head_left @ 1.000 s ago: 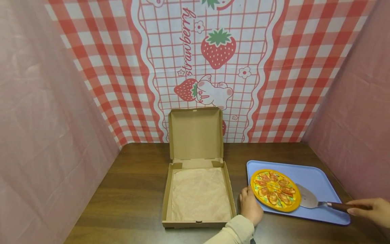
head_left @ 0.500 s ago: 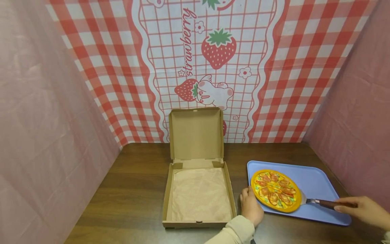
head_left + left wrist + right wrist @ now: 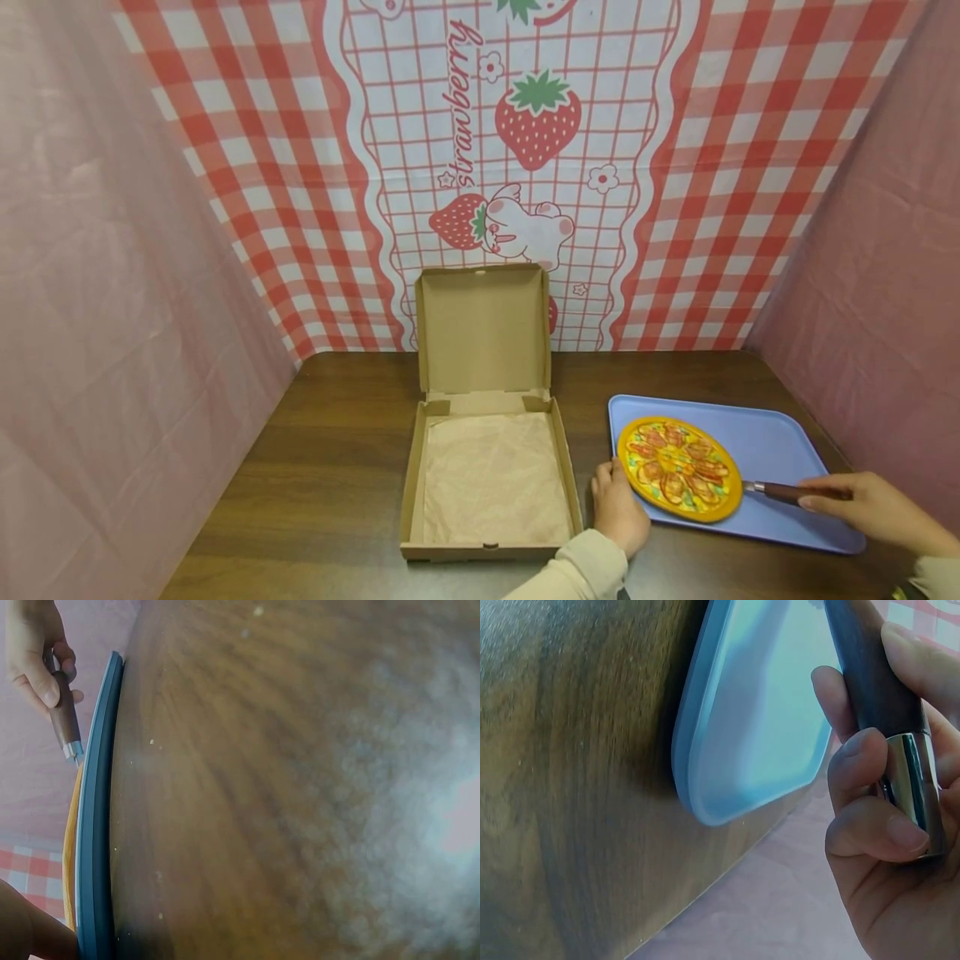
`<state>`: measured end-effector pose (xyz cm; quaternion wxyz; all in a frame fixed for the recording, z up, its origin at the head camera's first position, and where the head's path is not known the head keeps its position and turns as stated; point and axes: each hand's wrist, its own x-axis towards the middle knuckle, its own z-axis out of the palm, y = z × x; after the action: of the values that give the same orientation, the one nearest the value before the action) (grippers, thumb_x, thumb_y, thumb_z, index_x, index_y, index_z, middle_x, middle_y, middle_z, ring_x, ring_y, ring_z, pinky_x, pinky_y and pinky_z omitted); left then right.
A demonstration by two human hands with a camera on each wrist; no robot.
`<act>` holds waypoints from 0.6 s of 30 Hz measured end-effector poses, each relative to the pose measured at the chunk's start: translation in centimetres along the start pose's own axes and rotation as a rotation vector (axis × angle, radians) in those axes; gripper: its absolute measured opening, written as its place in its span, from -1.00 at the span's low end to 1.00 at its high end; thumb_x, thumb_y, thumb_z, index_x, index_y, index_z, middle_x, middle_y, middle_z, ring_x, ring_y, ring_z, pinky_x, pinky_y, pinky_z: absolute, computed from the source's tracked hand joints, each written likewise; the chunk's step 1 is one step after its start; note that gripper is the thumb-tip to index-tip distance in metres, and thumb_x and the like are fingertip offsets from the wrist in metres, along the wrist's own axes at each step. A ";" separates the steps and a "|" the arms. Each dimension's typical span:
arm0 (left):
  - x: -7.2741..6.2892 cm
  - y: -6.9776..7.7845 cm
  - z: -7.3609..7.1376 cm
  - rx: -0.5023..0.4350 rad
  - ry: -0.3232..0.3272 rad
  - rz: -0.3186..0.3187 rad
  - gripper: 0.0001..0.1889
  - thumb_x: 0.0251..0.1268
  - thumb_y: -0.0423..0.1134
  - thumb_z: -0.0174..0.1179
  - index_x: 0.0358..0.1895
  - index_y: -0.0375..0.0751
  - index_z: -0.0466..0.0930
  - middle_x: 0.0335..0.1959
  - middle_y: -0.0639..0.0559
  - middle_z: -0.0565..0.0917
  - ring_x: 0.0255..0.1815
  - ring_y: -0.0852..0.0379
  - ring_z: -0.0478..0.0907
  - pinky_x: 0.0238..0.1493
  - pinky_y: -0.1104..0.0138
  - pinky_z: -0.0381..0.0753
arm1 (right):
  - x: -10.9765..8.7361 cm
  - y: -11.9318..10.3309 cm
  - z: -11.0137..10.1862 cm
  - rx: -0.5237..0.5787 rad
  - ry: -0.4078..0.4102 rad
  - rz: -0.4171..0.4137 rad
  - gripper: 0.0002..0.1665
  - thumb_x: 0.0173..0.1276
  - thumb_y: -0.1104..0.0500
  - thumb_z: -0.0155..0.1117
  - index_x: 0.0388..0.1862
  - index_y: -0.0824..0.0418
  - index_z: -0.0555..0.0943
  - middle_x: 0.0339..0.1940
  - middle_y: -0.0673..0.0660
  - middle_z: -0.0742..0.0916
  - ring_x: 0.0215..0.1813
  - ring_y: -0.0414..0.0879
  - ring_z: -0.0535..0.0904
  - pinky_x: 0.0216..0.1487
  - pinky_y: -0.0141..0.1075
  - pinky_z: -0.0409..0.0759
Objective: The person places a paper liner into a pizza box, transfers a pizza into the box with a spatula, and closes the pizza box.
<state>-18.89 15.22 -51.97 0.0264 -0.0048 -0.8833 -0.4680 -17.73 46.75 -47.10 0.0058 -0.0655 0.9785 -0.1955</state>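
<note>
A round pizza with a toy-like look (image 3: 678,471) lies on a blue tray (image 3: 795,442) at the right of the table. My right hand (image 3: 870,504) grips the dark wooden handle of a pizza spatula (image 3: 783,493); its metal blade is hidden under the pizza's right edge. In the right wrist view, fingers curl round the handle (image 3: 874,675) and its metal end cap. At the tray's near left side my left hand (image 3: 618,508) holds the rim, close to the pizza's edge; its fingertips are partly hidden.
An open cardboard pizza box (image 3: 408,500), lined with brown paper (image 3: 495,479), stands left of the tray with its lid (image 3: 483,329) upright. A checked strawberry cloth (image 3: 540,125) hangs behind the brown table (image 3: 322,467). Pink cloths hang at both sides.
My right hand has moved left, sliding the spatula's blade under the pizza until only the handle and neck show. My left hand, the pizza and the tray have stayed nearly still.
</note>
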 end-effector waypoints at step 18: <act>-0.1 0.2 -0.3 0.022 -0.013 0.009 -0.34 0.02 -0.58 0.20 0.33 -0.32 0.42 0.10 0.02 0.47 0.12 0.07 0.38 0.21 0.31 0.48 | -0.1 -1.1 1.3 0.035 0.104 -0.037 -0.62 0.20 0.10 0.44 -0.18 0.42 0.72 -0.58 -0.06 0.57 -0.53 -0.41 0.22 -0.55 -0.42 0.20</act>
<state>-18.79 15.09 -51.70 0.0228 -0.0112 -0.8886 -0.4579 -17.45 45.30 -47.90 -0.0473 -0.0732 0.9725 -0.2158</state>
